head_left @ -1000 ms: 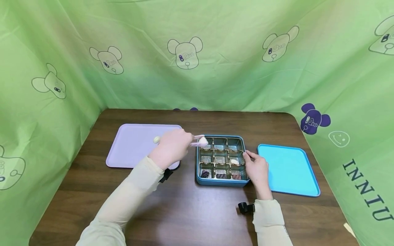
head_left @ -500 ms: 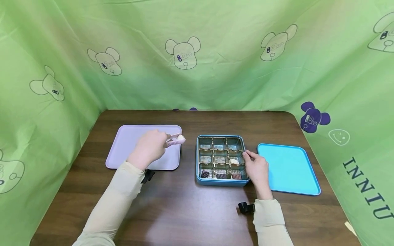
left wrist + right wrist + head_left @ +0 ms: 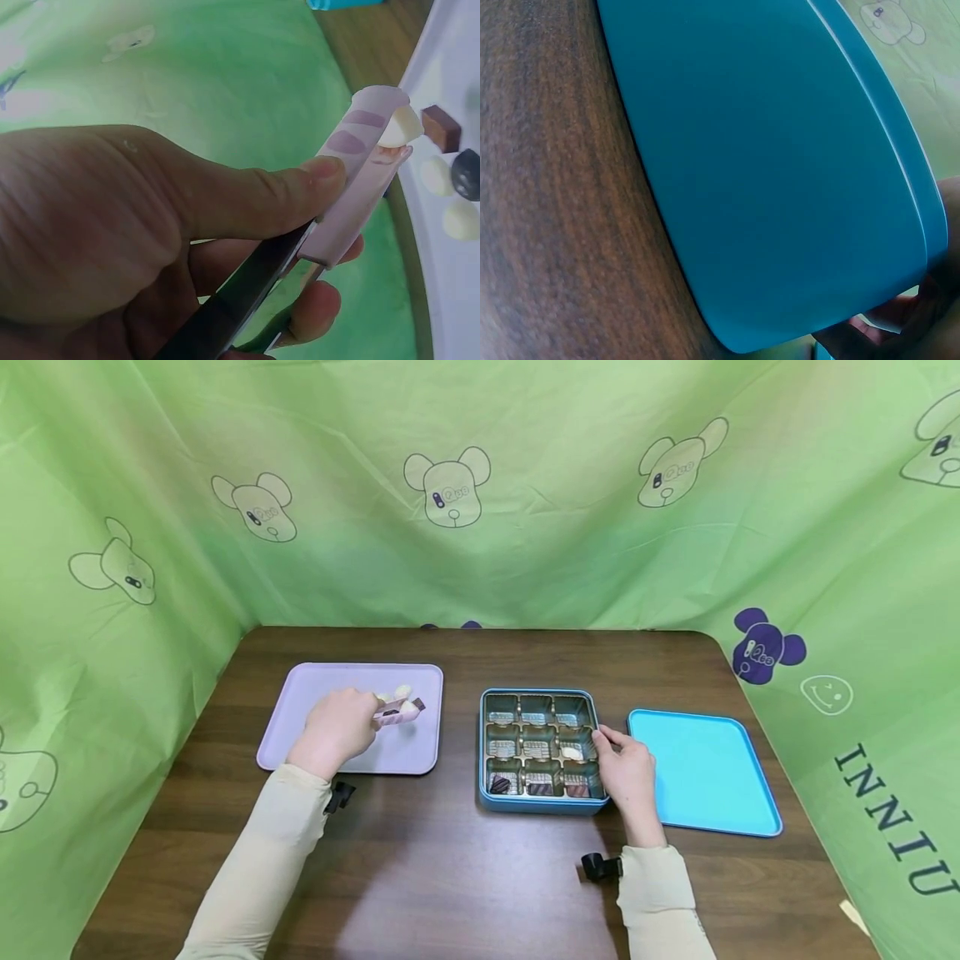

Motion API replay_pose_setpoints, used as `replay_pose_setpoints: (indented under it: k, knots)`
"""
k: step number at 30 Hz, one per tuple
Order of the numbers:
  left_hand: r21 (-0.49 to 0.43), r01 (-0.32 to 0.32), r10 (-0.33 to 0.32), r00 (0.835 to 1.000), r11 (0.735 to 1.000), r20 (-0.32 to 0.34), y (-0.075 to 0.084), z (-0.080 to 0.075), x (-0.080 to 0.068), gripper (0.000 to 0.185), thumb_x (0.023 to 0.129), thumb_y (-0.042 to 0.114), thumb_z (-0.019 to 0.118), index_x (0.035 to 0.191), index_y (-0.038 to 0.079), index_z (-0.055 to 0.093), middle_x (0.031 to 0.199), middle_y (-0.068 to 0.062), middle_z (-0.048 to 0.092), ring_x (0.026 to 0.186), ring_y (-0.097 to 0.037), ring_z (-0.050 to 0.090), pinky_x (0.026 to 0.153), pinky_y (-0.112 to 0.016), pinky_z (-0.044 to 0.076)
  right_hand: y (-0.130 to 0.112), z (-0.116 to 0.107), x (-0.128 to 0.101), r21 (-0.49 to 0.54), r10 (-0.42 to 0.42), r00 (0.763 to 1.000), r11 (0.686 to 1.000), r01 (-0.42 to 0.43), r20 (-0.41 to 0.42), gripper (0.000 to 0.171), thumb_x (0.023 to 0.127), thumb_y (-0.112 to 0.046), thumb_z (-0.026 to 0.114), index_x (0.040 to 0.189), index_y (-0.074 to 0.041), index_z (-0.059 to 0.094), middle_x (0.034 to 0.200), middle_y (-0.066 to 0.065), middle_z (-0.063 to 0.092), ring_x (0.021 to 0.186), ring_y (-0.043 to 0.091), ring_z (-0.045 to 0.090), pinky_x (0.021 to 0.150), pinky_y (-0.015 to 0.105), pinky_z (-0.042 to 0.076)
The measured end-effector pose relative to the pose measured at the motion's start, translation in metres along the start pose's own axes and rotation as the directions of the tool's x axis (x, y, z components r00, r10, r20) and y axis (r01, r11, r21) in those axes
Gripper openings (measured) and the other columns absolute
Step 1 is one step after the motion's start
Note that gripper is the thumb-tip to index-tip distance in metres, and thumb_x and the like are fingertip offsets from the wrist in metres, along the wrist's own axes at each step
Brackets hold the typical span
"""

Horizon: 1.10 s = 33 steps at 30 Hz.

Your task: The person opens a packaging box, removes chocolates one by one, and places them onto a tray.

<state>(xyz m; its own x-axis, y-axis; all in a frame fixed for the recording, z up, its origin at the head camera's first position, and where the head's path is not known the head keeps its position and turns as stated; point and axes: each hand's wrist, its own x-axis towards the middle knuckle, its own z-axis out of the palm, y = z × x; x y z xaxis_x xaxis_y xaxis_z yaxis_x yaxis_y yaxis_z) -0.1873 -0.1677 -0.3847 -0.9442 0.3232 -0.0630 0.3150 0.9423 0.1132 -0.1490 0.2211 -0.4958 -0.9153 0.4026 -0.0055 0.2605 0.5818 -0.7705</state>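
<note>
My left hand point(image 3: 337, 727) grips small tongs point(image 3: 352, 169) with metal arms and pale pink tips, over the lilac tray point(image 3: 300, 693). Between the tips sits a cream-coloured chocolate point(image 3: 403, 126). Near them on the tray lie a brown rectangular chocolate point(image 3: 441, 129), a dark round one point(image 3: 466, 174) and cream ones point(image 3: 461, 219). My right hand point(image 3: 628, 774) holds the right side of a blue box point(image 3: 540, 807) with a gold compartment insert. Dark pieces point(image 3: 500, 785) occupy its front row, and a cream piece point(image 3: 572, 753) sits in the middle row's right compartment.
A bright blue flat lid or tray point(image 3: 712, 777) lies right of the box, beside my right hand. All of it stands on a dark wooden table point(image 3: 465, 877). A green patterned curtain point(image 3: 450, 568) encloses the back and sides.
My left hand and the tongs have moved left, from the box's back-left compartment to over the lilac tray, the cream chocolate still between the tips. My right hand stays on the box.
</note>
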Motion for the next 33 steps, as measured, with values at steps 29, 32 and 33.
replay_pose_setpoints:
  k: [29, 32, 33]
  knots:
    - [-0.009, 0.019, -0.018, 0.996, 1.000, 0.085, 0.000, 0.035, 0.019, 0.007, 0.086, 0.006, 0.064, 0.087, 0.008, 0.071, 0.092, -0.017, 0.069, 0.084, -0.041, 0.068, 0.064, -0.054, 0.053, -0.002, 0.000, 0.000, 0.009, 0.009, 1.000, 1.000, -0.009, 0.001, 0.041, 0.104, -0.029, 0.057, 0.132, 0.000, 0.065, 0.128, 0.025, 0.065, 0.116, 0.040, 0.062, 0.084, 0.052, 0.051]
    - [-0.025, 0.021, -0.020, 0.997, 0.999, 0.076, 0.000, 0.037, 0.018, 0.013, 0.085, 0.005, 0.065, 0.093, 0.008, 0.074, 0.093, -0.017, 0.070, 0.083, -0.040, 0.067, 0.065, -0.054, 0.053, -0.002, 0.000, 0.000, 0.007, 0.008, 1.000, 1.000, -0.008, 0.000, 0.040, 0.104, -0.028, 0.058, 0.132, 0.000, 0.065, 0.127, 0.025, 0.065, 0.117, 0.039, 0.062, 0.084, 0.052, 0.051]
    - [-0.032, 0.024, -0.022, 0.997, 0.999, 0.074, -0.001, 0.038, 0.018, 0.017, 0.084, 0.005, 0.065, 0.096, 0.008, 0.076, 0.093, -0.017, 0.070, 0.084, -0.040, 0.067, 0.065, -0.054, 0.053, -0.002, 0.000, 0.000, 0.009, 0.009, 1.000, 1.000, -0.009, 0.001, 0.040, 0.104, -0.028, 0.058, 0.132, 0.000, 0.065, 0.127, 0.025, 0.065, 0.116, 0.039, 0.062, 0.084, 0.052, 0.051]
